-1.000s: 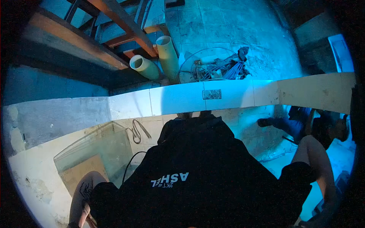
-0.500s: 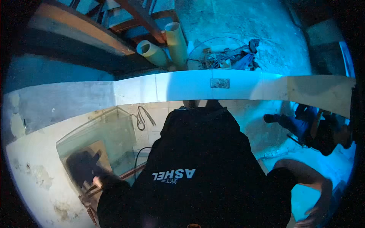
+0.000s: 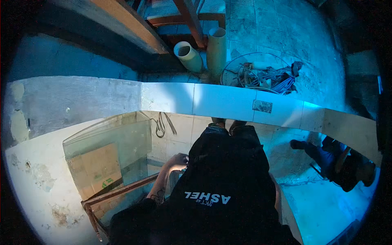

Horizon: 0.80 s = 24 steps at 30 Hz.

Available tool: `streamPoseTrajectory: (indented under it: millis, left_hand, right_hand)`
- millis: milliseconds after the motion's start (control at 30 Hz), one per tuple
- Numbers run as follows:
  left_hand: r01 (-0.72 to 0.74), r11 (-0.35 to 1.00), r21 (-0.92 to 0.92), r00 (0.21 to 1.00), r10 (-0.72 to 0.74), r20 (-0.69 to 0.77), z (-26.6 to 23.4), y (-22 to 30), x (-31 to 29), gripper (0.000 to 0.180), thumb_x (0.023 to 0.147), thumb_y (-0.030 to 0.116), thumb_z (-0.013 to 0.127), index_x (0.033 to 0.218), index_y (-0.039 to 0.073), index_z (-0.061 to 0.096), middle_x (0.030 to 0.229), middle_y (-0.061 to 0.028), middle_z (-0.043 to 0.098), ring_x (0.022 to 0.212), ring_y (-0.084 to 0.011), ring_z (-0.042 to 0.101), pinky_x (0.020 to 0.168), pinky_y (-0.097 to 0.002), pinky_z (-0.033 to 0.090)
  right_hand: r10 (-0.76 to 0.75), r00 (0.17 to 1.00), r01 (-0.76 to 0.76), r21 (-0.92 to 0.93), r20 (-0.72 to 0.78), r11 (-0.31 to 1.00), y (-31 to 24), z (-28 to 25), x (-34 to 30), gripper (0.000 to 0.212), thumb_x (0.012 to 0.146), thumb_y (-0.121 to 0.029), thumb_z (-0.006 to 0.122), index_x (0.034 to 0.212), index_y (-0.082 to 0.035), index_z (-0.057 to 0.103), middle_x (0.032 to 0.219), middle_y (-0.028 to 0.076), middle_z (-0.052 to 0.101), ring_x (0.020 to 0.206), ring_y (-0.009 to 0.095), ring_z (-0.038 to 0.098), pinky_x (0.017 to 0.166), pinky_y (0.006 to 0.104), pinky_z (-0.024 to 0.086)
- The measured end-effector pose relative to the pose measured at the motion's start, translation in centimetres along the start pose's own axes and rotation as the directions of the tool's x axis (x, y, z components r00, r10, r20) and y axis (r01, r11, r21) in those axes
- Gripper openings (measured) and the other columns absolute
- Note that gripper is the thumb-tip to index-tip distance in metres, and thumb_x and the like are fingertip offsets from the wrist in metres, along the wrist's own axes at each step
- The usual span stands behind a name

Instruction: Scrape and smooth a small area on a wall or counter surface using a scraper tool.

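Note:
My left hand (image 3: 178,162) is beside my black trousers, at the edge of my dark shirt (image 3: 228,175). Its fingers look curled, and whatever may be in them cannot be made out. To the left of that hand, glass panes (image 3: 132,141) lean against the wall with a piece of brown cardboard (image 3: 97,169) behind or against them. A wooden frame (image 3: 126,188) runs below the panes, near my left forearm. Only a sliver of my right arm (image 3: 278,200) shows along my other side; the right hand is hidden.
A low tiled wall (image 3: 228,97) crosses ahead of me. Beyond it are two pale pipes (image 3: 216,49), a hoop with tangled cables (image 3: 269,77) and wooden beams (image 3: 134,24). A strap (image 3: 160,126) hangs by the glass. At right, a seated person (image 3: 339,159) in dark clothes.
My left hand has come from near the wooden frame, rightward to my side. My right arm, held out to the right before, has drawn in, its hand out of sight. The view has shifted.

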<state>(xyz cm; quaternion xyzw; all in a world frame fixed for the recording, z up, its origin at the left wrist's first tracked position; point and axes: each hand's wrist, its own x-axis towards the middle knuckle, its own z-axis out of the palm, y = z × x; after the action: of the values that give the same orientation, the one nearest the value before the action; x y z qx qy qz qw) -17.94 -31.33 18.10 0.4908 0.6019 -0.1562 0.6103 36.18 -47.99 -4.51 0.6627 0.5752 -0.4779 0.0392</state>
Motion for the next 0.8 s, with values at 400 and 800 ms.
streamPoseTrajectory:
  millis: [400, 800]
  left_hand:
    - [0.009, 0.962, -0.273, 1.000, -0.016, -0.023, 10.1, -20.7, -4.8, 0.027, 0.074, 0.016, 0.057, 0.097, 0.003, 0.058, 0.095, -0.0157, 0.060, 0.076, -0.0275, 0.061, 0.067, -0.0376, 0.048]
    - [-0.089, 0.980, -0.177, 0.867, -0.012, -0.499, 15.5, -21.8, 2.5, 0.031, 0.073, 0.021, 0.061, 0.099, 0.004, 0.056, 0.093, -0.0173, 0.060, 0.082, -0.0324, 0.059, 0.076, -0.0401, 0.044]
  right_hand:
    - [0.200, 0.976, -0.202, -0.014, -0.084, 0.979, -3.0, -1.3, -8.3, 0.021, 0.079, -0.019, 0.053, 0.095, -0.006, 0.055, 0.082, 0.007, 0.056, 0.083, 0.022, 0.054, 0.072, 0.0338, 0.045]
    - [0.232, 0.971, -0.234, -0.021, -0.047, 0.972, -3.9, -1.7, -11.4, 0.021, 0.079, -0.019, 0.053, 0.095, -0.006, 0.055, 0.082, 0.007, 0.056, 0.083, 0.022, 0.054, 0.072, 0.0339, 0.045]
